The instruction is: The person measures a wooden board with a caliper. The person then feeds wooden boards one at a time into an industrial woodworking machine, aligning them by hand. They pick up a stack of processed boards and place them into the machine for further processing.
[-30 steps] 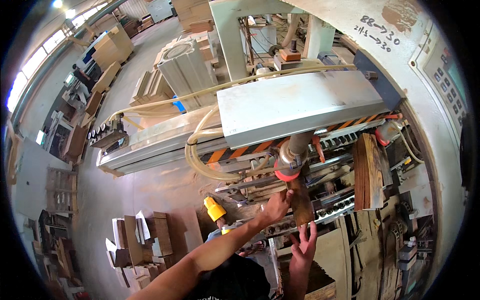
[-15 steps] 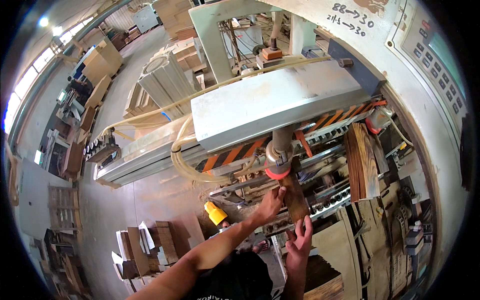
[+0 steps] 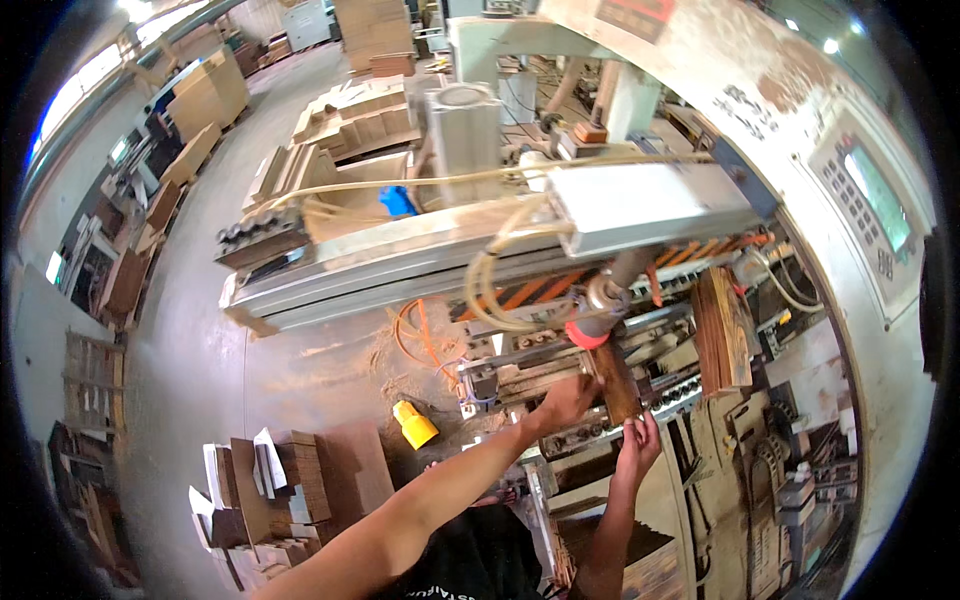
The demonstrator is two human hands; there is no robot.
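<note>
Board point(image 3: 617, 384) runs near-far, right of left hand point(image 3: 571, 399), far of right hand point(image 3: 641, 438); both at its edges, can't tell if gripping.

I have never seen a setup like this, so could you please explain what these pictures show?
Certainly. There is no robot grip here, only a person's two bare hands. The view comes from a camera worn on the head, looking down; its wide lens bends straight edges near the rim.

In front stands a large machine, with a control panel at the right. A dark wooden piece reaches out from beneath a red-rimmed round part. The left hand is curled at its left edge, and the right hand's fingers are at its near end; how firmly they hold it is unclear.

Further right sits a stack of brown wood.
</note>
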